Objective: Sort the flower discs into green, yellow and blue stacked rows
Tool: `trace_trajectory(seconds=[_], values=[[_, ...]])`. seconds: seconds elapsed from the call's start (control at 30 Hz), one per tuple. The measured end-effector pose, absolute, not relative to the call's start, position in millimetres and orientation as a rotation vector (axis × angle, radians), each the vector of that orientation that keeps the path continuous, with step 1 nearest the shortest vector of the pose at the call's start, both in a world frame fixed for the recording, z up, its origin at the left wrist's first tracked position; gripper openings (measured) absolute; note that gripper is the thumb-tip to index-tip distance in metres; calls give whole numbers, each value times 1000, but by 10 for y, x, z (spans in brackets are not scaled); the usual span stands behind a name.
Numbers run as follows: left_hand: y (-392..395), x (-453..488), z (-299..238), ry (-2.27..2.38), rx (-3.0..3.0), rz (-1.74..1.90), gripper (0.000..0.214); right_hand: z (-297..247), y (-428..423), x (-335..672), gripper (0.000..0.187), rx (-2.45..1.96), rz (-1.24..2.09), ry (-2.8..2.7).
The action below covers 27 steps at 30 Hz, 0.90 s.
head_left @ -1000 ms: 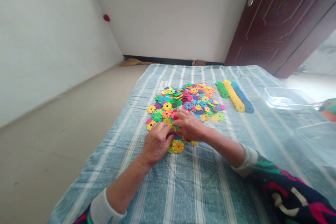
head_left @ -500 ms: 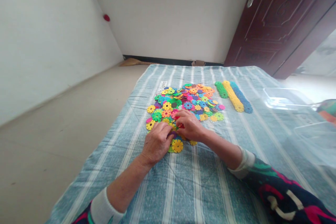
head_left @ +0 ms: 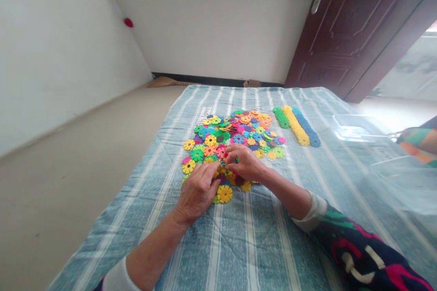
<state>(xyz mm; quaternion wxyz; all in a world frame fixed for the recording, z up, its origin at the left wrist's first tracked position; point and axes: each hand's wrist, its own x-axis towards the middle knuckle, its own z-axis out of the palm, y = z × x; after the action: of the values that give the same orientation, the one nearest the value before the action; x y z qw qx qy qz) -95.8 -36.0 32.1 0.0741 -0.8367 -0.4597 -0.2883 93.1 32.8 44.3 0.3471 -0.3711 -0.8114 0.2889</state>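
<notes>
A heap of many-coloured plastic flower-shaped discs (head_left: 235,138) lies on a blue striped quilt (head_left: 269,245). My left hand (head_left: 197,191) rests on the near edge of the heap, its fingers curled over discs. Just beside it, my right hand (head_left: 246,163) presses its fingertips into the heap; whatever they touch is hidden. A yellow disc (head_left: 224,193) lies below my left fingers. Farther right lie three long rows of linked discs: green (head_left: 282,117), yellow (head_left: 295,125) and blue (head_left: 305,127).
A transparent plastic box (head_left: 358,127) sits on the quilt's right side, with a striped green and orange sleeve (head_left: 418,141) at the right edge. A pale floor (head_left: 85,168) lies left of the quilt. A dark wooden door (head_left: 341,41) stands beyond it.
The whole scene has shifted left and slightly down in view. My right fingers have spread and moved left over the heap, and my left hand sits slightly lower.
</notes>
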Motion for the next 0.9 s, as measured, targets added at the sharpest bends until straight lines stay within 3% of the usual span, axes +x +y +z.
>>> trace_trajectory(seconds=[0.37, 0.9], values=[[-260, -1024, 280, -1188, -2469, -834, 17, 485, 557, 1111, 17, -936, 760, -2025], [-247, -1016, 305, -1147, -2515, -926, 14, 490, 1593, 2949, 11, -1451, 395, -1659]])
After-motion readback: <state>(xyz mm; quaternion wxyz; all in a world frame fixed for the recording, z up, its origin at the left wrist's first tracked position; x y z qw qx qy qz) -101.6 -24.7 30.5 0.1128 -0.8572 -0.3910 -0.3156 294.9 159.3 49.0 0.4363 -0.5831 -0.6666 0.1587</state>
